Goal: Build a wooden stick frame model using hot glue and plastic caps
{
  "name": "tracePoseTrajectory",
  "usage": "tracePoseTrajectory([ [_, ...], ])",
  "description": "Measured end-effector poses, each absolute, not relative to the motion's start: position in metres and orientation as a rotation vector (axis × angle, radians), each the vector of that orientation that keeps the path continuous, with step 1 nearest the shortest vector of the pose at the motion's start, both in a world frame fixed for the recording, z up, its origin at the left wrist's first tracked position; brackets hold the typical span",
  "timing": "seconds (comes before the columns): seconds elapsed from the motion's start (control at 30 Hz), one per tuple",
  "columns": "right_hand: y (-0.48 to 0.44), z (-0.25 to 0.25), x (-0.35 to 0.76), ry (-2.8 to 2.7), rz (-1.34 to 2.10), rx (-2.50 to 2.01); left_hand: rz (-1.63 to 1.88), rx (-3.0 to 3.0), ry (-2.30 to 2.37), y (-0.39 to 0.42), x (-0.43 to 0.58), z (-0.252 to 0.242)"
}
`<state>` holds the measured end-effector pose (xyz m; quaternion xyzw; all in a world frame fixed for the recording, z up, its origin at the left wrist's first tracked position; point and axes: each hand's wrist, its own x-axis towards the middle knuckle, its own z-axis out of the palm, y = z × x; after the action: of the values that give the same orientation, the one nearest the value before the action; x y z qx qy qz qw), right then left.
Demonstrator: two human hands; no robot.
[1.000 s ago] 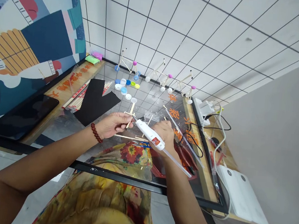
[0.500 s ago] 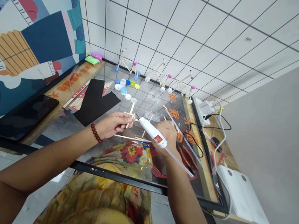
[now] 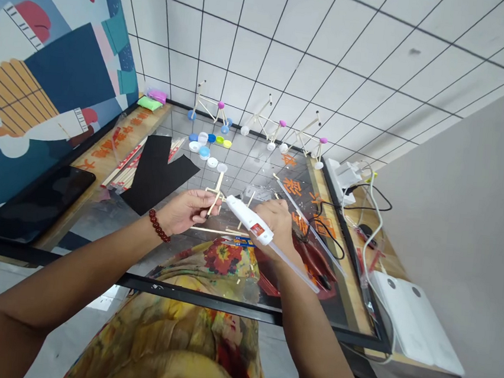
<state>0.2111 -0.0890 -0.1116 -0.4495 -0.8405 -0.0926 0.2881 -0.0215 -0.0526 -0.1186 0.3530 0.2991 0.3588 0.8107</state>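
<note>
Glossy table (image 3: 101,223), three stick models (image 3: 282,123), left grip (image 3: 188,211) pinching one stick frame (image 3: 219,181), right grip (image 3: 277,220) around one glue gun (image 3: 248,217)

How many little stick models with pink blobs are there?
3: the left model, the middle model and the right model, in a row along the far side of the table.
</note>
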Motion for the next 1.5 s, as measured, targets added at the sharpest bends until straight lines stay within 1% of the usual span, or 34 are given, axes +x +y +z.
tracePoseTrajectory([
  [0.23, -0.089, -0.111, 0.208, -2.236, -0.241, -1.152, 0.739, 0.715, 0.635, -0.051, -0.021, -0.119],
  [0.37, -0.087, -0.111, 0.212, -2.168, -0.244, -1.325, 0.733, 0.738, 0.609, -0.052, -0.022, -0.118],
  [0.5, -0.086, -0.109, 0.223, -2.042, -0.331, -1.454, 0.760, 0.764, 0.617, -0.053, -0.022, -0.118],
  [0.6, -0.087, -0.107, 0.223, -2.073, -0.360, -1.360, 0.760, 0.775, 0.646, -0.053, -0.022, -0.119],
  [0.8, -0.088, -0.111, 0.209, -2.217, -0.278, -1.109, 0.786, 0.781, 0.725, -0.055, -0.020, -0.116],
  [1.03, -0.087, -0.110, 0.218, -2.125, -0.330, -1.394, 0.788, 0.758, 0.727, -0.055, -0.019, -0.115],
  [1.23, -0.089, -0.111, 0.210, -2.237, -0.351, -1.255, 0.780, 0.759, 0.719, -0.055, -0.019, -0.115],
  [1.33, -0.087, -0.111, 0.214, -2.195, -0.354, -1.398, 0.767, 0.778, 0.696, -0.056, -0.020, -0.115],
  [1.4, -0.083, -0.111, 0.226, -2.020, -0.319, -1.593, 0.769, 0.788, 0.681, -0.056, -0.021, -0.114],
  [1.5, -0.079, -0.108, 0.252, -1.642, -0.107, -1.817, 0.791, 0.789, 0.670, -0.055, -0.022, -0.115],
])
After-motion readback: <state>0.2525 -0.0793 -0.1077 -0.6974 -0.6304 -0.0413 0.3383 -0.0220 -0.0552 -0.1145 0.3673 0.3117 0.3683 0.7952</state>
